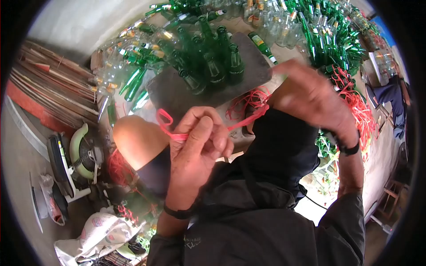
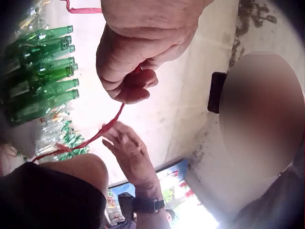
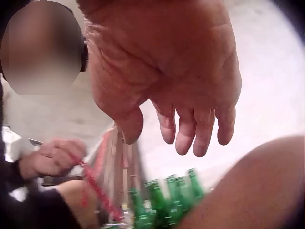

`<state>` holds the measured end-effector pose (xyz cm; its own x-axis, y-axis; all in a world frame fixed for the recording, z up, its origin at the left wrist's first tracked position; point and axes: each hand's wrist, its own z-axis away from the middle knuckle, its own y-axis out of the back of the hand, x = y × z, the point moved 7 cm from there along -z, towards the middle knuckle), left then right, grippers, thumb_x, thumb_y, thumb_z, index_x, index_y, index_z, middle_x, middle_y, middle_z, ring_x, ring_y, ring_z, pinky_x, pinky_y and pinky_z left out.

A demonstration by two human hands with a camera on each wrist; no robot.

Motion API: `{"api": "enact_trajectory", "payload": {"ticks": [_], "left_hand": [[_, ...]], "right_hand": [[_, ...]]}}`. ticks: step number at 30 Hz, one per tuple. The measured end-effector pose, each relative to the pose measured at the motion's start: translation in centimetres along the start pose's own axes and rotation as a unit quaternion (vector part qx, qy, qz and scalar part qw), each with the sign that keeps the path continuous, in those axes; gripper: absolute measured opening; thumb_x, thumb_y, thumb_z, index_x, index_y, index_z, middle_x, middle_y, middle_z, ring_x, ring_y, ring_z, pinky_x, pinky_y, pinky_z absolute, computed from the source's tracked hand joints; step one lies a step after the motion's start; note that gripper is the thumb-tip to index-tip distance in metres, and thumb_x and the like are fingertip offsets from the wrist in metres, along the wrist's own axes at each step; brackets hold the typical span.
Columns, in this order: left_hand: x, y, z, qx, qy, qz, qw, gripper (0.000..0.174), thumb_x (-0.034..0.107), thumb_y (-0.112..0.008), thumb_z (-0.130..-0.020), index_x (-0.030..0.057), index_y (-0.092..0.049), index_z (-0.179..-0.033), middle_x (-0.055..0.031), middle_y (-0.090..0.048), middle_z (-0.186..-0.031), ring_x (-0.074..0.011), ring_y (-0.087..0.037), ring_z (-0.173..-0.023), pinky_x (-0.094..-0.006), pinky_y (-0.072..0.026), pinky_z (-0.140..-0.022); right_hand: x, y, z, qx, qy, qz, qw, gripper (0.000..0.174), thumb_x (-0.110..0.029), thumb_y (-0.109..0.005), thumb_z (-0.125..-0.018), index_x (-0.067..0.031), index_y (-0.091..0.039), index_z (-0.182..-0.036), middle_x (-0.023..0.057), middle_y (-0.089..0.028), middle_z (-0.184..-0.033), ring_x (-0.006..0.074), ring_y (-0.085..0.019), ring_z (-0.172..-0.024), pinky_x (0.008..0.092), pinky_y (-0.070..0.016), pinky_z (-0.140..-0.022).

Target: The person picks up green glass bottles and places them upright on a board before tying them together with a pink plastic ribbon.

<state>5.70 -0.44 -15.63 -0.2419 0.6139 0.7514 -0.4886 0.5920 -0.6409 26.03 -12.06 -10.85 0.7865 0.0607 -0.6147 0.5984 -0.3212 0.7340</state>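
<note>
Between thumb and curled fingers, the left hand [image 1: 197, 144] pinches a red plastic strand [image 1: 165, 122], whose loop sticks out on one side while a twisted length runs off toward the right knee. In the left wrist view the strand [image 2: 106, 129] hangs down from the left hand [image 2: 143, 47]. The right hand [image 1: 313, 95], blurred in the head view, is raised above the right knee; in the right wrist view this hand [image 3: 167, 71] has its fingers spread and loosely extended, holding nothing. Several green bottles [image 1: 213, 68] stand upright on a dark board [image 1: 168, 91] in front of the knees.
Many green and clear bottles [image 1: 284, 26] lie and stand behind the board. Tangled red strands [image 1: 361, 115] hang at the right, with more [image 1: 248, 102] by the board's edge. Wooden strips [image 1: 53, 80], a wheeled item [image 1: 86, 150] and a white sack [image 1: 95, 232] are at the left.
</note>
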Motion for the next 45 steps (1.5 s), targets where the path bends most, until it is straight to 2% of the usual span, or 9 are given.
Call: {"api": "enact_trajectory", "payload": {"ticks": [7,15,17,19,20,23,33,38,45], "left_hand": [[-0.3,1.0,-0.4,0.034,-0.002,-0.020,0.999,0.018,0.018,-0.045,-0.110,0.0035,-0.057,-0.108,-0.0039,-0.056,-0.075,-0.0100,-0.045,-0.059,-0.0336,-0.0461,-0.061],[-1.7,6.4,1.6,0.058,0.067,-0.317,0.944,0.032,0.026,-0.056,-0.108,-0.0024,-0.072,-0.104,-0.0154,-0.074,-0.083,-0.0048,-0.043,-0.050,-0.0253,-0.0447,-0.049],[-0.7,6.4,1.7,0.092,0.045,-0.361,0.927,0.029,0.022,-0.060,-0.106,-0.0038,-0.069,-0.114,-0.0155,-0.074,-0.095,-0.0057,-0.052,-0.061,-0.0249,-0.0493,-0.059],[2.1,3.6,1.0,0.054,-0.243,-0.442,0.862,0.028,0.016,-0.060,-0.104,-0.0047,-0.066,-0.122,-0.0157,-0.072,-0.111,-0.0106,-0.062,-0.082,-0.0282,-0.0534,-0.077],[2.2,2.2,0.7,0.024,-0.231,-0.427,0.874,0.034,0.007,-0.062,-0.098,-0.0026,-0.061,-0.130,-0.0180,-0.067,-0.125,-0.0169,-0.063,-0.110,-0.0337,-0.0483,-0.100],[0.7,0.5,-0.1,-0.090,-0.149,-0.513,0.840,0.034,0.008,-0.061,-0.099,-0.0044,-0.060,-0.130,-0.0200,-0.067,-0.122,-0.0216,-0.065,-0.114,-0.0332,-0.0479,-0.102],[-0.4,5.0,-1.2,-0.007,-0.018,-0.417,0.909,0.021,0.018,-0.060,-0.105,0.0006,-0.069,-0.097,0.0036,-0.056,-0.075,-0.0028,-0.050,-0.067,-0.0223,-0.0430,-0.062],[1.9,7.0,-2.7,0.032,-0.073,-0.431,0.899,0.025,0.022,-0.061,-0.106,0.0025,-0.069,-0.093,0.0048,-0.052,-0.070,-0.0024,-0.047,-0.061,-0.0215,-0.0375,-0.051],[6.2,9.7,-4.8,0.188,-0.061,-0.302,0.932,0.027,0.028,-0.062,-0.106,0.0073,-0.066,-0.089,0.0116,-0.038,-0.061,0.0002,-0.028,-0.050,-0.0216,-0.0182,-0.047]], "right_hand": [[-3.2,-9.1,0.8,-0.099,0.009,-0.257,0.961,0.017,-0.008,-0.069,-0.092,0.0009,-0.067,-0.106,0.0181,-0.064,-0.085,0.0414,-0.064,-0.074,0.0450,-0.0525,-0.070],[-1.7,-7.5,0.3,0.007,-0.005,-0.119,0.993,0.010,-0.011,-0.065,-0.094,-0.0017,-0.063,-0.091,0.0172,-0.063,-0.076,0.0408,-0.066,-0.075,0.0484,-0.0513,-0.064],[-2.0,-8.4,0.2,-0.052,-0.001,-0.041,0.998,0.011,-0.014,-0.067,-0.093,-0.0040,-0.064,-0.092,0.0146,-0.063,-0.074,0.0392,-0.067,-0.071,0.0481,-0.0520,-0.060],[-2.8,-8.9,-0.2,-0.089,0.019,-0.025,0.995,0.011,-0.016,-0.068,-0.092,-0.0049,-0.064,-0.091,0.0137,-0.063,-0.074,0.0382,-0.067,-0.071,0.0479,-0.0519,-0.059],[-3.3,-9.3,-0.3,-0.124,0.036,-0.006,0.992,0.012,-0.017,-0.068,-0.092,-0.0058,-0.064,-0.091,0.0128,-0.063,-0.073,0.0371,-0.067,-0.070,0.0477,-0.0518,-0.057],[-4.1,-9.5,-0.9,-0.113,0.050,0.009,0.992,0.015,-0.019,-0.070,-0.091,-0.0056,-0.063,-0.087,0.0131,-0.063,-0.072,0.0354,-0.068,-0.069,0.0473,-0.0516,-0.056],[-0.4,-4.7,-3.9,-0.050,0.023,-0.116,0.992,0.012,-0.012,-0.069,-0.094,-0.0025,-0.066,-0.087,0.0159,-0.065,-0.076,0.0375,-0.066,-0.072,0.0443,-0.0511,-0.062],[2.9,-1.6,-5.8,-0.030,-0.066,-0.130,0.989,0.023,-0.013,-0.070,-0.099,0.0000,-0.062,-0.081,-0.0007,-0.041,-0.062,0.0055,-0.038,-0.061,0.0282,-0.0331,-0.053],[6.6,1.8,-8.0,0.006,-0.139,-0.101,0.985,0.029,-0.018,-0.070,-0.101,-0.0006,-0.064,-0.079,-0.0060,-0.039,-0.063,0.0043,-0.034,-0.061,0.0267,-0.0277,-0.052]]}}
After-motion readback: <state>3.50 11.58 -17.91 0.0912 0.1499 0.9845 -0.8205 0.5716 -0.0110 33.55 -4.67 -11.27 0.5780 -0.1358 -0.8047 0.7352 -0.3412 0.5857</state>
